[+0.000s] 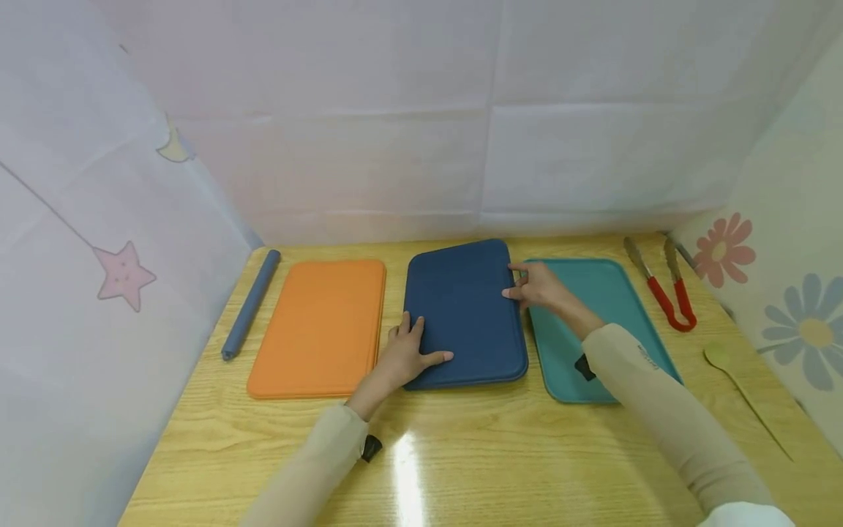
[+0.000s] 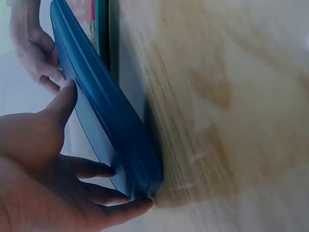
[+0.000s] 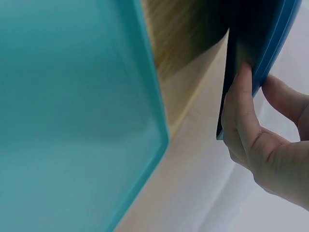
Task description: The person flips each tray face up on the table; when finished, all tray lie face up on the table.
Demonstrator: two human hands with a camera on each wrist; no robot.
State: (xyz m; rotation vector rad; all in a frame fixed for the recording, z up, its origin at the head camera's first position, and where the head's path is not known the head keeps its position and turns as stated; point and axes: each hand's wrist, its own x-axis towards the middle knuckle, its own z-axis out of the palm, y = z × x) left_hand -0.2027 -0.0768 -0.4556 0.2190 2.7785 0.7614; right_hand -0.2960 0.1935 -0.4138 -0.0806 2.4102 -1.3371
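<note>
3 pale walls (image 1: 369, 110) border the wood table (image 1: 487, 446). Between the orange tray (image 1: 323, 329), left, and teal tray (image 1: 593, 289), right, the blue tray (image 1: 464, 307) tilts, right edge pinched by the right hand (image 1: 538, 285); the left hand (image 1: 403, 357), spread, only touches its near-left corner.

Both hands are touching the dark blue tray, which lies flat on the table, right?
Not flat: the dark blue tray is tilted, its edge raised at the right hand, as the right wrist view shows. The left hand touches it too.
</note>
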